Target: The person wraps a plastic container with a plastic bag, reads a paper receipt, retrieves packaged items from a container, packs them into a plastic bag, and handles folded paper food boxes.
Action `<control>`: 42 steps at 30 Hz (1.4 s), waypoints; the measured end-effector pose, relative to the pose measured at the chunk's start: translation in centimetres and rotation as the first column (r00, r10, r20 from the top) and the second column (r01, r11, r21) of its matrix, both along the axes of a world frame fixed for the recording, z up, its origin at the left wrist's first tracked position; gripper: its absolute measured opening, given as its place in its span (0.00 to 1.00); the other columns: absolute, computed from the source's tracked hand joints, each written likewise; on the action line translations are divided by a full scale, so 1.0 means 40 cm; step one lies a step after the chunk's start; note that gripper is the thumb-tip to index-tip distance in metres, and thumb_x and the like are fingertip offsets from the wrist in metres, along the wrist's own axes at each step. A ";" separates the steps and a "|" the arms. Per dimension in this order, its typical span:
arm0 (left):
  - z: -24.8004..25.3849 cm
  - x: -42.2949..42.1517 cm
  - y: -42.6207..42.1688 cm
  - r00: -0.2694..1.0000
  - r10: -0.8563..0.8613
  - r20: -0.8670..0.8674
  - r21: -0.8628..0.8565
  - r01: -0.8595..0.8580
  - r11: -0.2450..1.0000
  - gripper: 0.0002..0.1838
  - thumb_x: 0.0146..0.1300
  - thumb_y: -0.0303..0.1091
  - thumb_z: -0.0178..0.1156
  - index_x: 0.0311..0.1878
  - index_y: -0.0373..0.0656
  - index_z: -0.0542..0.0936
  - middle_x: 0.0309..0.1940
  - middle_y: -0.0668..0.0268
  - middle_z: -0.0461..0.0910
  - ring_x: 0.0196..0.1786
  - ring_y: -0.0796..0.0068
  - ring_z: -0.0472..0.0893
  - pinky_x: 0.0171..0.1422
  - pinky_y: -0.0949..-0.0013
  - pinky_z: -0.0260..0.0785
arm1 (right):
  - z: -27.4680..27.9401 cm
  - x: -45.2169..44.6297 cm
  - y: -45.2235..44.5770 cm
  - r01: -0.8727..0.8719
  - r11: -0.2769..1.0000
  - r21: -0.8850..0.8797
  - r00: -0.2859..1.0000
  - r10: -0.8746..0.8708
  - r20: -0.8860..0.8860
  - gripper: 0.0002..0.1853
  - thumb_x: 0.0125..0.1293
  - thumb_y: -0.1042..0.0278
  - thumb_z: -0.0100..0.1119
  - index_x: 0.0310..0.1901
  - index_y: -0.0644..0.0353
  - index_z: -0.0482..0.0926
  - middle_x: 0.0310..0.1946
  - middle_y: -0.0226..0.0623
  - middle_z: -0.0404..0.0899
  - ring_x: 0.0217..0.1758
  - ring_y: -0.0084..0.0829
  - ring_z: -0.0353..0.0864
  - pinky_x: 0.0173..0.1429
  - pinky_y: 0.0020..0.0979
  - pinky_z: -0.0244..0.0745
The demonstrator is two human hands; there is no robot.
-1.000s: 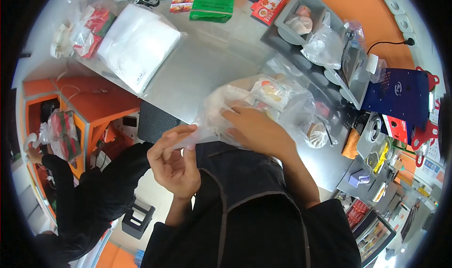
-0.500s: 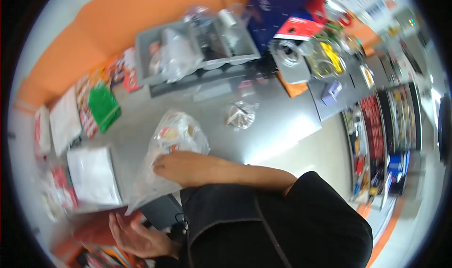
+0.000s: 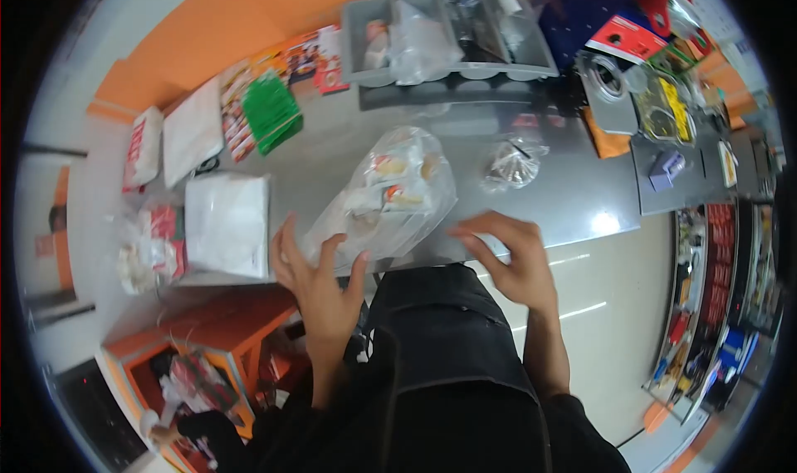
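Observation:
On the steel table lies a clear plastic bag (image 3: 427, 211) with several small wrapped items inside, their labels partly red and yellow. My left hand (image 3: 320, 282) is over the bag's loose lower-left end, fingers spread; whether a fingertip touches the plastic I cannot tell. To the right of the bag, my right hand (image 3: 516, 259) hovers at the table's front edge. Its thumb and forefinger are curved but apart, with nothing between them. Beyond that hand sits a small clear bag (image 3: 512, 166) with dark contents.
A grey divided bin (image 3: 365, 73) stands at the back. Left are a green packet (image 3: 271, 112) and a stack of white bags (image 3: 226, 224). A purple box (image 3: 664, 170) lies to the right. At lower left, another person's hand (image 3: 163, 434) is beside an orange cabinet (image 3: 199, 323).
My right hand has left the plastic bag and drawn back to the right. My left hand has risen from below the table edge to the bag's near end. The view has swung left.

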State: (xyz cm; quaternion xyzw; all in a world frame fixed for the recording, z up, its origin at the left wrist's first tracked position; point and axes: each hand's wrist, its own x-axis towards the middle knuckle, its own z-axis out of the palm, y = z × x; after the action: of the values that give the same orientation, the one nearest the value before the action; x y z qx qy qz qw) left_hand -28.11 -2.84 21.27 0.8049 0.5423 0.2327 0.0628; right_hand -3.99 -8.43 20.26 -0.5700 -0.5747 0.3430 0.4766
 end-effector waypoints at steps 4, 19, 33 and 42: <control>-0.112 -0.016 -0.032 0.988 0.138 0.076 -0.042 -0.135 0.990 0.11 0.58 0.26 0.67 0.45 0.45 0.84 0.72 0.48 0.56 0.74 0.42 0.54 0.74 0.44 0.50 | -0.146 -0.111 0.255 -0.483 0.875 -0.039 0.816 0.466 0.341 0.09 0.67 0.73 0.59 0.46 0.64 0.83 0.43 0.46 0.84 0.51 0.47 0.82 0.60 0.40 0.74; -0.256 0.151 0.024 0.959 0.014 0.282 -0.080 0.009 0.997 0.22 0.61 0.20 0.56 0.59 0.35 0.71 0.52 0.39 0.76 0.57 0.43 0.78 0.61 0.51 0.72 | -0.253 -0.048 0.368 -0.482 0.864 -0.149 0.414 0.374 0.830 0.21 0.62 0.61 0.65 0.55 0.57 0.78 0.59 0.45 0.77 0.65 0.46 0.73 0.72 0.49 0.60; -0.426 0.085 0.084 0.987 -0.121 -0.102 -0.642 0.028 0.766 0.24 0.64 0.40 0.62 0.58 0.37 0.74 0.58 0.41 0.75 0.49 0.49 0.84 0.50 0.50 0.77 | -0.232 -0.045 0.442 -0.560 0.808 -0.181 0.318 0.412 0.854 0.17 0.69 0.56 0.59 0.47 0.62 0.83 0.48 0.53 0.81 0.57 0.50 0.78 0.61 0.50 0.72; -0.415 0.120 0.093 0.991 -0.078 -0.105 -0.331 0.039 0.943 0.47 0.44 0.36 0.77 0.67 0.33 0.65 0.65 0.49 0.69 0.55 0.58 0.82 0.51 0.59 0.79 | -0.280 -0.104 0.485 -0.549 0.730 -0.407 0.203 0.589 0.782 0.12 0.57 0.71 0.59 0.41 0.64 0.85 0.38 0.54 0.84 0.43 0.54 0.82 0.55 0.49 0.75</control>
State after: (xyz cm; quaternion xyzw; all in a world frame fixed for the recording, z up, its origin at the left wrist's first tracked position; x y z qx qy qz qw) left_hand -23.32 0.89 4.68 0.8111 0.5521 0.0897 0.1710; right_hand -8.14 10.95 9.07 -0.4163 -0.8930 0.1589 -0.0627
